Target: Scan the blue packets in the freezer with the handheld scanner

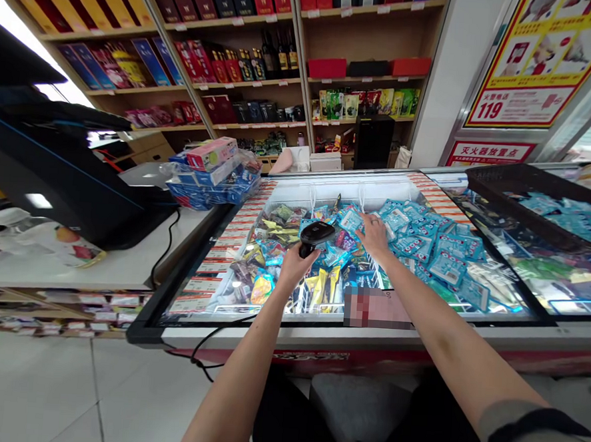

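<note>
Wrapped round the handle of a black handheld scanner (317, 232) is my left hand (297, 264), above the glass top of a chest freezer (233, 257). My right hand (374, 235) has its fingers spread at the left edge of a pile of blue packets (417, 235) lying on the glass. Its fingertips are by one blue packet (350, 220); whether they grip it cannot be made out. Colourful wrapped items (264, 287) show through the glass below the scanner.
A black screen device (68, 174) stands on the white counter (138, 258) at left, beside blue plastic-wrapped packs (213, 176). A dark tray (517, 194) with more blue packets is at right. A black cable (208, 339) hangs at the freezer's front. Stocked shelves (244, 81) stand behind.
</note>
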{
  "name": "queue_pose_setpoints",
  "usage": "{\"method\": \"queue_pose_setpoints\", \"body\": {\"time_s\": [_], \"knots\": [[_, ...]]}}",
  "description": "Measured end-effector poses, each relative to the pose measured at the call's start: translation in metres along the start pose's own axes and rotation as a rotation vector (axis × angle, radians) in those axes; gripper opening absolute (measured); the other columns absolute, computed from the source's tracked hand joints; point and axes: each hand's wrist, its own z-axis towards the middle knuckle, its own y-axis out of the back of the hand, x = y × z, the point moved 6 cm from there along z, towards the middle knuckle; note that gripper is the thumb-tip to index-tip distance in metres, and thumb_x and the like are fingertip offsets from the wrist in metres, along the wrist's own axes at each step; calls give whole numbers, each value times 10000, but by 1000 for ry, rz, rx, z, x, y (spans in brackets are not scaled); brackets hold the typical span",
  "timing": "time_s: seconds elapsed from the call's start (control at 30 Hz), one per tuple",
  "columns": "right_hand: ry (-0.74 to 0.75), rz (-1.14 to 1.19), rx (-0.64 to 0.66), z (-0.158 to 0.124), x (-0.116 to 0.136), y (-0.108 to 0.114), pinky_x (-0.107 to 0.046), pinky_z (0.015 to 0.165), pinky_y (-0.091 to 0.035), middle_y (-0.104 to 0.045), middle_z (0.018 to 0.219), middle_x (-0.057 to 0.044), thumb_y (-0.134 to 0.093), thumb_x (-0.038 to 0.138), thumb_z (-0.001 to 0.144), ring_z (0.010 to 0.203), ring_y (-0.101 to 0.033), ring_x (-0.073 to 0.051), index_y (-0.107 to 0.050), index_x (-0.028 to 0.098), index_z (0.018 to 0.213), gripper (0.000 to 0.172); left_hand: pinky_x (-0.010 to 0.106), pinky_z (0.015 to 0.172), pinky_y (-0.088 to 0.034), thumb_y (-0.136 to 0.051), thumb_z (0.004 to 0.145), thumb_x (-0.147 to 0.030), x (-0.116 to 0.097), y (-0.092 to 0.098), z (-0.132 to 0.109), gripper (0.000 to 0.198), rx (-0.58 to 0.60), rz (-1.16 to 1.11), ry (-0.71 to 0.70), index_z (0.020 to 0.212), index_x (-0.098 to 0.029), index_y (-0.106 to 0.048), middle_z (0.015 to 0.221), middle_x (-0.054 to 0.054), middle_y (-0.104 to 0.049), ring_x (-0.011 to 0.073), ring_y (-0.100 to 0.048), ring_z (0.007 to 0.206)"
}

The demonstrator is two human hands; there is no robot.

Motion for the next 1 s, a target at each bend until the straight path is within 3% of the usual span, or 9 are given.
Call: {"method": "queue_pose_setpoints", "body": {"time_s": [0.17,0.3,0.4,0.63,0.87,1.0], "knots": [[80,-192,-24,-2,14,5,-487,1022,-246,-512,1278,-119,-535,242,841,1205,-371,-300,-626,212,1101,278,224,406,-328,-596,721,-497,16,25,3,333,-77,21,-13,795,-177,-543,444,-41,-480,115,-461,374],[77,-360,21,3,24,2,-512,1032,-175,-593,1128,-151,-499,206,851,1127,-421,-298,-668,148,1021,246,224,415,-344,-585,728,-499,28,47,6,337,-134,24,-10,811,-175,-545,475,-35,-495,115,-472,390],[87,-379,40,9,36,-2,-486,1008,-201,-592,1134,-152,-406,173,890,1093,-437,-281,-680,145,985,292,227,422,-340,-581,729,-495,32,55,8,334,-164,34,0,821,-175,-555,490,-29,-507,113,-466,391],[161,-149,194,30,69,-32,-390,947,-330,-602,1150,-118,-418,342,924,1116,-465,-266,-593,179,1193,360,239,470,-356,-584,716,-452,26,64,14,305,-211,93,14,823,-167,-597,527,-1,-545,140,-511,472],[317,36,327,53,113,-80,-348,1045,-283,-491,1356,-126,-380,376,951,1252,-427,-233,-437,135,1357,476,251,536,-394,-586,725,-426,23,69,19,275,-192,154,3,840,-177,-608,586,22,-588,174,-572,571],[297,26,415,61,123,-100,-371,1001,-322,-546,1299,-125,-466,383,916,1212,-464,-268,-392,176,1390,522,262,560,-402,-593,723,-433,24,71,21,273,-189,178,-13,822,-179,-612,603,32,-600,191,-589,614]]}}
